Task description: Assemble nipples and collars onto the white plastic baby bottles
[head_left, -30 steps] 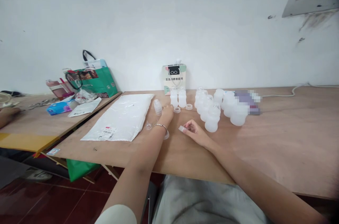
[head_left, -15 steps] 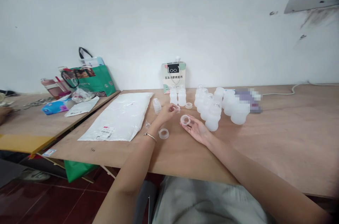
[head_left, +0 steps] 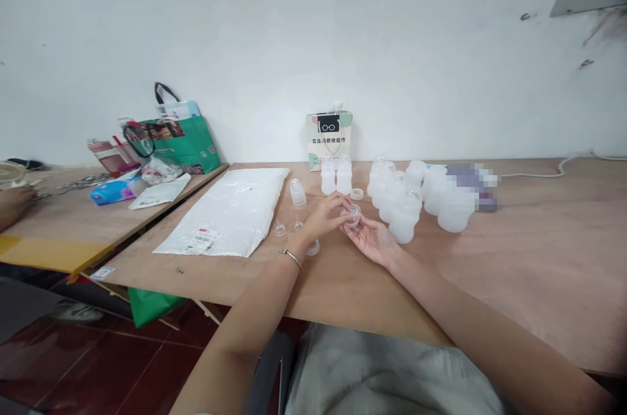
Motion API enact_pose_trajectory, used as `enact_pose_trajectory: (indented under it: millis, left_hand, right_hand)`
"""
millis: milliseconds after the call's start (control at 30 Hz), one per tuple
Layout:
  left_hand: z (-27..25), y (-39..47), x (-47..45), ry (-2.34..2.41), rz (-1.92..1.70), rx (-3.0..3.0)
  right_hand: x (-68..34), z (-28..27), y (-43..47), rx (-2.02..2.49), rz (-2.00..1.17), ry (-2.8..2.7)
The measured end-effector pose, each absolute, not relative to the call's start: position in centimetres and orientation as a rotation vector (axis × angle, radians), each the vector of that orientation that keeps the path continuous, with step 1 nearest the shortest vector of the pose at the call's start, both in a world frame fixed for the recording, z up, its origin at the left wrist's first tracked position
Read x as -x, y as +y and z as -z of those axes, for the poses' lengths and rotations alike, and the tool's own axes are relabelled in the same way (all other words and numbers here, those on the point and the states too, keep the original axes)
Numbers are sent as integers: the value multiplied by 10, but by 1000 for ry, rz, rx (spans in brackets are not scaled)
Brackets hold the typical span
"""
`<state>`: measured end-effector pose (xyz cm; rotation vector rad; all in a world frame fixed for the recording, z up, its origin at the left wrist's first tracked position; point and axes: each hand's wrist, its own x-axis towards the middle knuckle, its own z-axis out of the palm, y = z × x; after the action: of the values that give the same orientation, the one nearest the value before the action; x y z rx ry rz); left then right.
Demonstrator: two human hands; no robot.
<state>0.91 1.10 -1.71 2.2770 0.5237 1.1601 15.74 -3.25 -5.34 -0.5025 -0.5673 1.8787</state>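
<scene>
My right hand (head_left: 372, 240) holds a translucent bottle collar ring (head_left: 351, 214) at its fingertips, palm turned up. Reaching in from the left, my left hand (head_left: 329, 214) has its fingers closed on the same spot; whether it pinches a second ring there is hard to make out. Just behind them, one collar ring (head_left: 356, 193) lies on the table, and another ring (head_left: 313, 248) is partly hidden by my left wrist. Left of that wrist are a clear bottle nipple (head_left: 279, 228), a second nipple (head_left: 298, 224) and some stacked clear caps (head_left: 297, 193).
Several frosted baby bottles (head_left: 405, 214) stand on the right, and two bottles (head_left: 343, 178) by a paper bag (head_left: 318, 147). A white mailing bag (head_left: 230, 206) lies left on the wooden table (head_left: 539, 271). Another person's hand (head_left: 17, 202) shows at far left.
My left hand has moved right and toward me, from beside the two bottles to the ring in my right hand. The hands were apart and now meet. The view has shifted slightly.
</scene>
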Motion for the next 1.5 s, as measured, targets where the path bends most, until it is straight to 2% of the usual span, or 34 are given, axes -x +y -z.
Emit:
enact_pose_trajectory:
  millis: [367, 1100, 1500]
  left_hand:
    - [3, 4, 1, 665, -808, -2568]
    - [-6, -8, -1, 674, -889, -2627]
    - [-3, -12, -6, 642, -1108, -2632]
  right_hand:
    - [-159, 52, -30, 423, -1869, -563]
    - [-158, 61, -26, 610, -1703, -757]
    - [-157, 57, -29, 594, -1639, -813]
